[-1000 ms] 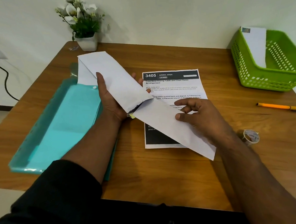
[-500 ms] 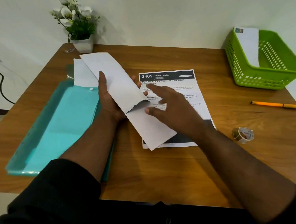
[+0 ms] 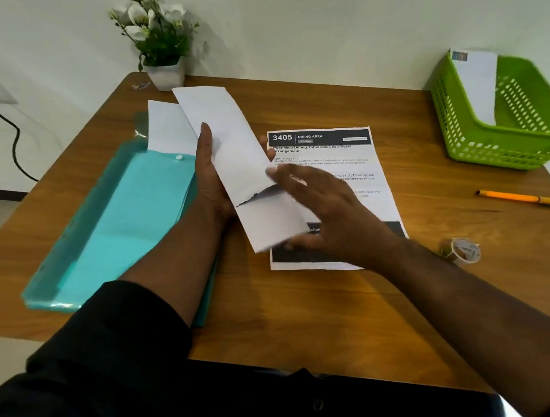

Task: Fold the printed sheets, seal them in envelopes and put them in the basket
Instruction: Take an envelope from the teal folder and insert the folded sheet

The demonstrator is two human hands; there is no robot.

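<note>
Head view: left hand [image 3: 213, 176] clamped on long white envelope [image 3: 228, 140], fingers behind it, thumb at far edge, envelope held tilted above table [image 3: 305, 318] w/ mouth toward the body. Folded sheet [image 3: 273, 227] sticking out of envelope mouth, only partly in, dark gap at the opening. Right hand [image 3: 328, 212] blurred, fingers spread and loose, resting on/against the protruding sheet; can't tell if gripping it. Under both, flat on table: printed sheet [image 3: 357, 159], header "3405 DINING AREA", unfolded, partly covered by right hand. Left side: teal document folder [image 3: 109, 229] w/ white papers [image 3: 167, 128] poking out its far end. Far right corner: green basket [image 3: 493, 152] w/ one white envelope leaning inside, stamp at top. Right edge: orange pen [image 3: 518, 198], well apart from the sheets. Near right forearm: tape roll [image 3: 460, 251]. Back edge, by wall: white pot of flowers [image 3: 159, 39]. Black sleeve [image 3: 100, 361] on left arm, bottom of frame.
</note>
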